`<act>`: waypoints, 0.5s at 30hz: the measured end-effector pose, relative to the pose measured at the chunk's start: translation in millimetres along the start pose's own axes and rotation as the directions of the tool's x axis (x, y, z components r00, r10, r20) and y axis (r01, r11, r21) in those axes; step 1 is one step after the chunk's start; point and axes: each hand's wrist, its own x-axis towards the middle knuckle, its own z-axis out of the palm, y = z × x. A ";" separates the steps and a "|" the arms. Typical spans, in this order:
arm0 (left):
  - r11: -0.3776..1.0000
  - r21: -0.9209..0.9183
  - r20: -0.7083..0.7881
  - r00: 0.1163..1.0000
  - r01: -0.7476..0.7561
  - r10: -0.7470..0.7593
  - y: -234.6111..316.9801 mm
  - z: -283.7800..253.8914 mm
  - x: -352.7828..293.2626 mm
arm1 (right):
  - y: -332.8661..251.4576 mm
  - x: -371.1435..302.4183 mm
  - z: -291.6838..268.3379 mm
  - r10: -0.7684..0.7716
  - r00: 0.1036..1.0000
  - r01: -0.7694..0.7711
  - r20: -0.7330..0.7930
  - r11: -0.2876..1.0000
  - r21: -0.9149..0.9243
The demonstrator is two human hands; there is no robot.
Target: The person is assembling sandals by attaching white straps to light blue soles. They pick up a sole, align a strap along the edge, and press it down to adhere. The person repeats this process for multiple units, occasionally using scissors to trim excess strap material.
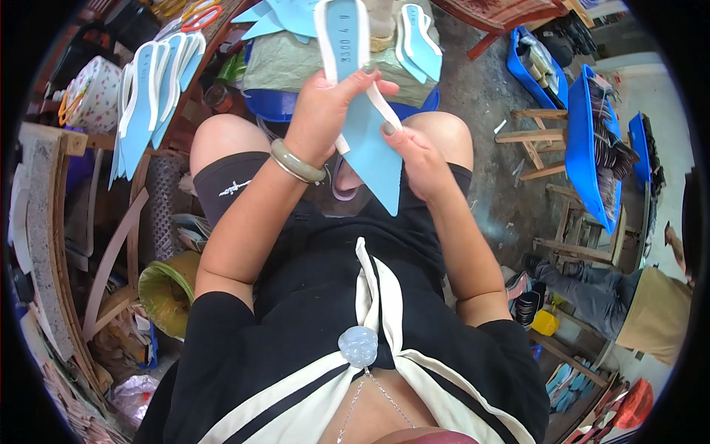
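Above my lap I hold a light blue insole piece, pointed at its lower end and rounded at the top. A white strip runs around its rounded end and comes loose along the right side. My left hand, with a bangle on the wrist, grips the piece from the left, thumb across its face. My right hand pinches the white strip against the right edge, thumb on top. Beyond my hands, more edged insole pieces and plain blue pieces lie on a cloth-covered work stand.
Several edged insole pieces hang over a bench at left, near orange-handled scissors. A yellow-green bin stands by my left elbow. At right are blue crates of shoe parts, a wooden stool and another person.
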 end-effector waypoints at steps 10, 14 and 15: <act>0.980 -0.131 0.177 0.976 0.152 -0.127 -23.9 -11.0 17.9 | 34.9 -25.3 -24.8 -0.041 0.997 0.063 0.071 0.942 -0.331; 0.992 0.091 0.214 0.971 0.087 -0.105 -23.1 -0.1 6.6 | 8.1 -58.2 -61.1 -0.082 0.997 0.082 0.016 0.936 -0.343; 0.992 0.096 0.213 0.971 0.086 -0.105 -24.6 -0.7 5.9 | 7.6 -67.4 -82.1 -0.088 0.994 0.063 -0.060 0.938 -0.340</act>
